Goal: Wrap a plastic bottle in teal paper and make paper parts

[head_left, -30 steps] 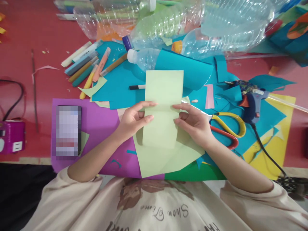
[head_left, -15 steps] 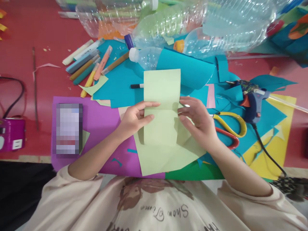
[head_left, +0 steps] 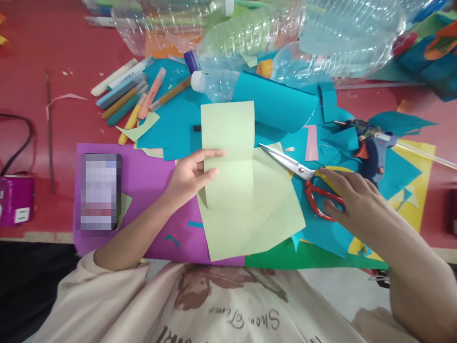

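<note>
A folded strip of pale green paper (head_left: 228, 131) stands up from a larger pale green sheet (head_left: 271, 209) lying in front of me. My left hand (head_left: 194, 176) pinches the strip's left edge near its crease, thumb and forefinger on its face. Over to the right, my right hand (head_left: 352, 197) has its fingers on the handles of a pair of scissors (head_left: 300, 169), one handle yellow and one red. The scissor blades are closed and point up-left toward the paper. Part of the yellow handle is hidden beneath the fingers.
Plastic bottles (head_left: 257, 33) crowd the back, one wrapped in blue paper (head_left: 278, 100). Markers (head_left: 124, 93) lie at back left. A phone (head_left: 100, 190) rests on purple paper (head_left: 153, 171). At right sits a glue gun (head_left: 374, 152) among blue scraps and yellow paper (head_left: 417, 190).
My right hand has left the strip's right edge and moved right onto the scissors, which have shifted slightly left. The strip, still in my left hand, has moved a little left.
</note>
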Demonstrator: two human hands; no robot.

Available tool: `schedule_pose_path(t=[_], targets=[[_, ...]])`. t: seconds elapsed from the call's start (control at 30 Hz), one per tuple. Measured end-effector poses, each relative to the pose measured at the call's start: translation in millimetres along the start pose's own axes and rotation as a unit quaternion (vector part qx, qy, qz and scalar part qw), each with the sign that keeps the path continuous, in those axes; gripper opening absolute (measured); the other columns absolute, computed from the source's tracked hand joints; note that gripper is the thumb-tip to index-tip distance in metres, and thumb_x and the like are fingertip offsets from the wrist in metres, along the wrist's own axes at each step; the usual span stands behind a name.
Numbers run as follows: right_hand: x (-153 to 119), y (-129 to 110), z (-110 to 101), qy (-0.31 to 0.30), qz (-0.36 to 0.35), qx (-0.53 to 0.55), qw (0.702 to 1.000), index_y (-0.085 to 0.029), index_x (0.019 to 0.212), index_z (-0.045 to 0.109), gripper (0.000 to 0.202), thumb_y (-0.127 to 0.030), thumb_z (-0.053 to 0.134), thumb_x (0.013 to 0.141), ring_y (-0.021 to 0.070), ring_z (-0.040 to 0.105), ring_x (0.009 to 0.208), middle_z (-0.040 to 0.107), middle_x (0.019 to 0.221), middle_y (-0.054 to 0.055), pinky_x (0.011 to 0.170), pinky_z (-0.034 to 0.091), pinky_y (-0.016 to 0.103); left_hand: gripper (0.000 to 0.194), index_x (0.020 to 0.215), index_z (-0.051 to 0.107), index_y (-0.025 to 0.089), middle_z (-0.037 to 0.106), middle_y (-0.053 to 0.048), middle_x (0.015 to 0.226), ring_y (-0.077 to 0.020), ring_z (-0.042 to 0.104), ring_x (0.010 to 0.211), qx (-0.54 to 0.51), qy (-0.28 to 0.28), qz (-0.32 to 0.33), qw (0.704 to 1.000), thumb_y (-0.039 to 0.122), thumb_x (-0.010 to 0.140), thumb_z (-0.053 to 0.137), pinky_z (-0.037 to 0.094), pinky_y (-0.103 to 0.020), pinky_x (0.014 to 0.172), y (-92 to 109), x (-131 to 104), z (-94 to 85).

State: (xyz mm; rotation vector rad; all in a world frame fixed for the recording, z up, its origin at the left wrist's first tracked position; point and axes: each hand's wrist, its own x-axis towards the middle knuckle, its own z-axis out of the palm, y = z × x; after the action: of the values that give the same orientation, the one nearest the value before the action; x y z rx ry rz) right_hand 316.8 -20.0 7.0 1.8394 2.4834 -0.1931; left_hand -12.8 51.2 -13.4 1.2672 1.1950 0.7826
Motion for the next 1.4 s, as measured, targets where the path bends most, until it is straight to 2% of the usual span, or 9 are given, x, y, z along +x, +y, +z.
schedule_pose_path(t=[0.23,0.43,0.57,0.63,0.7,0.8,0.9,1.07,1.4], targets=[[20,-7,1,-0.039,0.031,-0.037,0.998,-0.019,0.130,0.052,0.058,-0.014,0.053,0.073,0.0308,0.062,0.084,0.058,0.090,0.013,0.077,0.054,0.042,0.032,0.107,0.070,0.021,0.070,-0.005,0.109,-0.0049,0.046,0.051,0.034,-0.008,0.020,0.999,0.024,0.076,0.065,0.036,-0.018,0.042,-1,-1,2.8],[22,-7,-3,-0.009,0.065,0.002,0.998,-0.021,0.113,0.060,0.032,-0.023,0.054,0.082,0.0259,0.061,0.065,0.060,0.080,0.011,0.056,0.049,0.034,0.031,0.107,0.069,0.022,0.068,-0.005,0.115,-0.0049,0.046,0.052,0.048,-0.012,0.039,0.998,0.022,0.077,0.063,0.037,-0.019,0.043,0,-3,2.8],[13,1,-11,0.040,0.033,0.062,0.997,-0.028,0.114,0.058,0.031,-0.020,0.056,0.084,0.0180,0.064,0.065,0.068,0.092,0.009,0.053,0.047,0.026,0.032,0.108,0.069,0.022,0.069,-0.005,0.116,-0.0054,0.050,0.054,0.044,-0.008,0.054,0.998,0.023,0.077,0.063,0.041,-0.018,0.045,-1,-2,0.7],[11,7,-16,0.062,0.003,0.091,0.994,-0.031,0.112,0.057,0.025,-0.028,0.057,0.087,0.0155,0.065,0.065,0.069,0.093,0.007,0.055,0.048,0.024,0.032,0.109,0.069,0.022,0.069,-0.006,0.116,-0.0059,0.052,0.056,0.034,-0.009,0.062,0.997,0.023,0.077,0.063,0.043,-0.018,0.047,-2,-2,-0.8],[11,12,-21,0.077,-0.012,0.096,0.992,-0.029,0.107,0.057,0.026,-0.047,0.053,0.089,0.0157,0.064,0.061,0.070,0.089,0.007,0.054,0.049,0.025,0.032,0.109,0.069,0.022,0.069,-0.006,0.115,-0.0073,0.057,0.061,0.027,-0.012,0.075,0.997,0.024,0.078,0.064,0.046,-0.018,0.050,-3,-2,-2.0],[13,14,-31,0.023,-0.009,0.089,0.996,-0.027,0.101,0.054,0.053,-0.074,0.038,0.082,0.0181,0.062,0.052,0.069,0.082,0.007,0.043,0.048,0.029,0.032,0.110,0.068,0.021,0.069,-0.006,0.115,-0.0113,0.064,0.074,0.040,-0.013,0.103,0.994,0.025,0.078,0.064,0.052,-0.019,0.057,-4,-3,-2.8],[15,14,-40,-0.056,-0.001,0.095,0.994,-0.027,0.097,0.054,0.064,-0.082,0.029,0.077,0.0221,0.066,0.056,0.069,0.081,0.006,0.044,0.051,0.033,0.033,0.111,0.068,0.021,0.070,-0.006,0.112,-0.0148,0.067,0.084,0.057,-0.017,0.121,0.991,0.026,0.079,0.064,0.055,-0.020,0.063,-3,-4,-2.3],[17,11,-42,-0.111,-0.001,0.092,0.990,-0.028,0.099,0.059,0.069,-0.084,0.025,0.076,0.0230,0.069,0.056,0.072,0.086,0.007,0.042,0.053,0.034,0.032,0.111,0.067,0.022,0.070,-0.005,0.112,-0.0172,0.067,0.096,0.059,-0.023,0.171,0.983,0.018,0.080,0.063,0.057,-0.020,0.067,-3,-5,-1.7],[26,-1,-36,-0.120,-0.075,0.089,0.986,-0.024,0.110,0.061,0.069,-0.077,0.027,0.082,0.0207,0.070,0.056,0.074,0.089,0.008,0.040,0.052,0.030,0.042,0.118,0.065,0.026,0.071,-0.002,0.114,-0.0171,0.066,0.104,0.114,-0.057,0.246,0.961,0.010,0.079,0.060,0.056,-0.018,0.069,-10,-8,-0.8]])
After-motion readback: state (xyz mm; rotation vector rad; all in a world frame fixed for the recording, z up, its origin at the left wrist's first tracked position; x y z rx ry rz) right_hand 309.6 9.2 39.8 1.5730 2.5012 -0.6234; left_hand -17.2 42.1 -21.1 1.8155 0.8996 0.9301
